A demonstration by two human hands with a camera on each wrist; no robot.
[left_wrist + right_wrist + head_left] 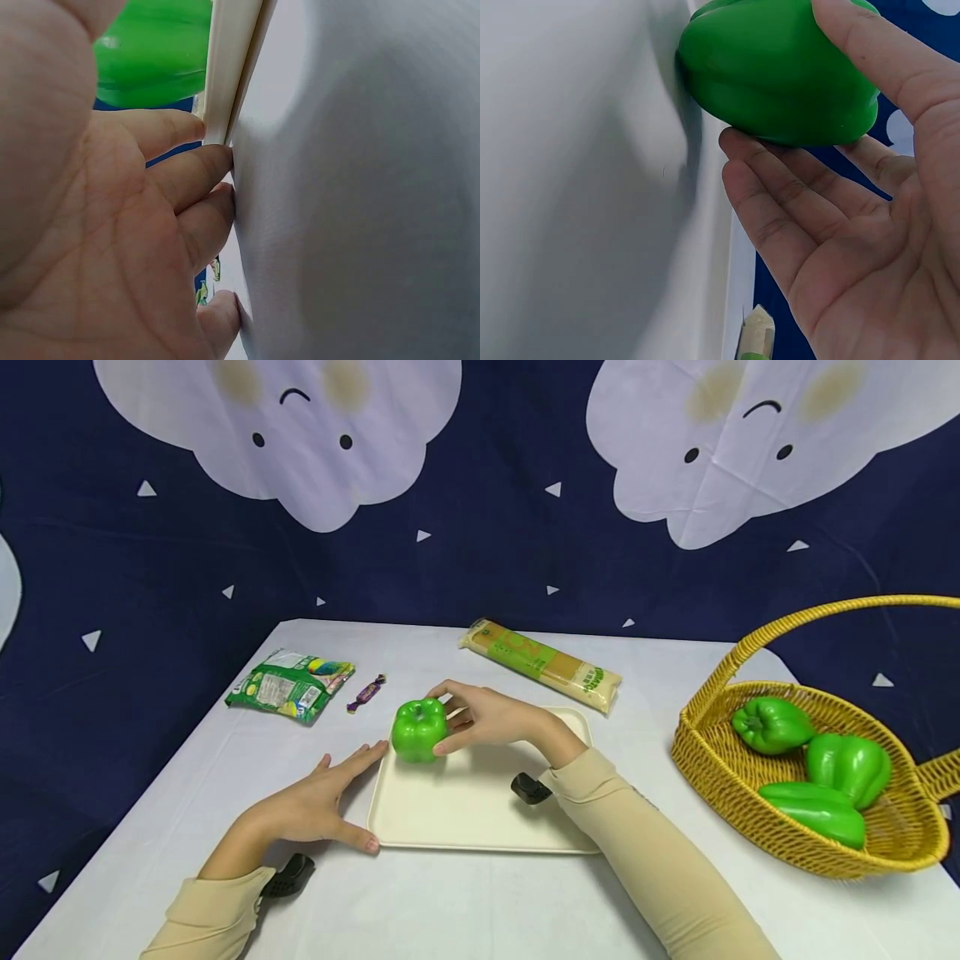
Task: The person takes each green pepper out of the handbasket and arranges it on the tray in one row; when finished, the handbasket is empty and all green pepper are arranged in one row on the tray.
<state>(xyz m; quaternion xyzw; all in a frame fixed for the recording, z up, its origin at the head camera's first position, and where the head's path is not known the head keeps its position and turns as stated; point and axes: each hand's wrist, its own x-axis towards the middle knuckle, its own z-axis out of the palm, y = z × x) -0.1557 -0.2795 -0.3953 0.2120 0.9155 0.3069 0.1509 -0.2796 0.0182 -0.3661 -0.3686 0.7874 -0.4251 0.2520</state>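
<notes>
Your right hand (pixel 491 717) holds the green pepper (pixel 418 732) between thumb and fingers, stem up and just left of your palm, at the far left corner of the tray (pixel 472 814), while your left hand (pixel 311 806), fingers spread, touches its left side.

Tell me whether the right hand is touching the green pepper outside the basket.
Touching: the right wrist view shows the right hand holding the green pepper, thumb against one side, fingers against another.

Left hand (pixel 112 232) touches the pale cloth (pixel 375 187) beside the cream tray (pixel 231 52).
</notes>
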